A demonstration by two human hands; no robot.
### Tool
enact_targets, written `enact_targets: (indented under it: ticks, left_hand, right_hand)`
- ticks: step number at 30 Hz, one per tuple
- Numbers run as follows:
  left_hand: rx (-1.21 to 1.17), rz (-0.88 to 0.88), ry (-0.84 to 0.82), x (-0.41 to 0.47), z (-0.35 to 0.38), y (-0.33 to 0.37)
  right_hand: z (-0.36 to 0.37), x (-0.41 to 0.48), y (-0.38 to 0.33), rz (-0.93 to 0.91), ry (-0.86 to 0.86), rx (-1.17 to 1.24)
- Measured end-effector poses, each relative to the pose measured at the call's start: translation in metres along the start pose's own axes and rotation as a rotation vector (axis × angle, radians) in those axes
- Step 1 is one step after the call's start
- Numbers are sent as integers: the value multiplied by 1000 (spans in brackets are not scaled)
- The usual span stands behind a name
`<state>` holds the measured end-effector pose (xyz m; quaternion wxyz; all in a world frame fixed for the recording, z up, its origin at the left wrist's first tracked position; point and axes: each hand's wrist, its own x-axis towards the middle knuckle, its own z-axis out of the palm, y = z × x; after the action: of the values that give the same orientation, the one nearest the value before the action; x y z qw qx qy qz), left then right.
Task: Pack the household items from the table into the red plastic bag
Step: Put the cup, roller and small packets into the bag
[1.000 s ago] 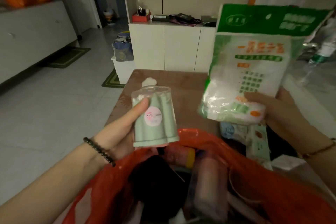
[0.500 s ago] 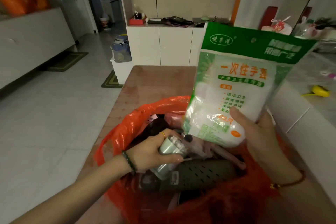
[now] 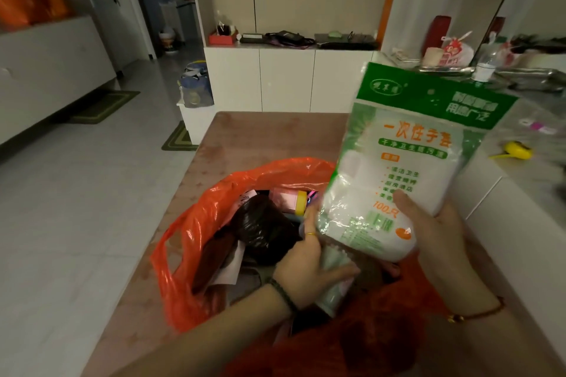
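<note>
Inside the red plastic bag (image 3: 196, 232) on the table (image 3: 263, 138), a pale green pack (image 3: 332, 281) is clasped by the left hand (image 3: 306, 266). Above — long axis upright, green header topmost — the glove packet (image 3: 407, 162) is gripped by the right hand (image 3: 435, 236).

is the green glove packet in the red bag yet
Not yet: the right hand holds the glove packet upright above the red bag.
</note>
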<state>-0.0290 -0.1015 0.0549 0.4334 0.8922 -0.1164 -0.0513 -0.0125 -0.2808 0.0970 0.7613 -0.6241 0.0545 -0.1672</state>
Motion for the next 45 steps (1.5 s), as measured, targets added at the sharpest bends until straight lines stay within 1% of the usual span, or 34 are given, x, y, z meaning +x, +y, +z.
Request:
enact_targets:
  ticks: [1,3,7,10,13,16,17,19,20,21,22,23,24,25,26,28,30,32,34,35,37,38,40,41,42,45]
  left_hand:
    - [11,6,48,0,7,1]
    - [23,16,71,3,20,3]
    - [11,29,22,19,37,15]
    - [67,70,-21,19,39,15]
    - [50,147,-41,3,30,6]
    - [21,246,-14,-23,7,-7]
    - [67,286,59,-32,-6,-13]
    - [298,399,373,-45,-35,-34]
    - [439,395,521,-49,-52,-45]
    - [547,284,603,-53,-71,-54]
    - [610,93,619,-54,-92,-61]
    - [610,-139,584,-54,-110,-69]
    - [544,-330,506,-54,-125,-77]
    - [415,-441,442,-52,-136,-83]
    - [254,-467,403,-51,-144,-87]
    - [14,-406,422,-49,-155,-93]
    - [-159,-396,488,-46,-165,-94]
    - [-368,-414,558,-46,-174,-86]
    - [-613,-386,564,-49,-183,-73]
    - [-731,-350,552,-51,-187,-64]
    - [-872,-273,485,-55,-195,-47]
    - [-902,-243,439,-57,-198,-38]
    - [-933,-192,358,-60,-198,-25]
    - [-947,-175,331,-59,-197,-23]
    - [-959,-169,317,-60,-195,-19]
    - [-1008,-209,302,-60,-192,-22]
  right_hand:
    - [-4,1,-1,9,15,33]
    - [-11,1,-5,3,34,81]
    - [-22,0,-16,-2,102,101]
    - [-24,-1,-23,-5,158,122]
    - [-16,-9,-25,14,120,161]
    - [3,-20,-19,58,9,137]
    - [11,-23,-16,76,-26,124]
    - [26,-28,-7,126,-79,142]
    - [33,-30,-4,162,-97,161]
    - [40,-31,-1,204,-111,175]
    - [46,-33,2,248,-126,178]
    - [52,-34,4,284,-150,157]
    - [58,-36,5,312,-193,106]
    - [63,-38,7,339,-256,25]
    - [67,-40,9,370,-337,-81]
    - [73,-46,11,437,-509,-338]
    - [80,-47,6,427,-632,-600]
    - [93,-42,4,296,-635,-731]
    - [107,-32,8,142,-614,-820]
    - [117,-28,10,112,-634,-848]
    - [141,-26,14,145,-713,-812]
    - [154,-26,19,137,-717,-781]
    - [180,-25,29,61,-645,-715]
    - [190,-27,33,54,-628,-679]
    - [198,-29,37,70,-654,-668]
    - [202,-38,49,105,-911,-769]
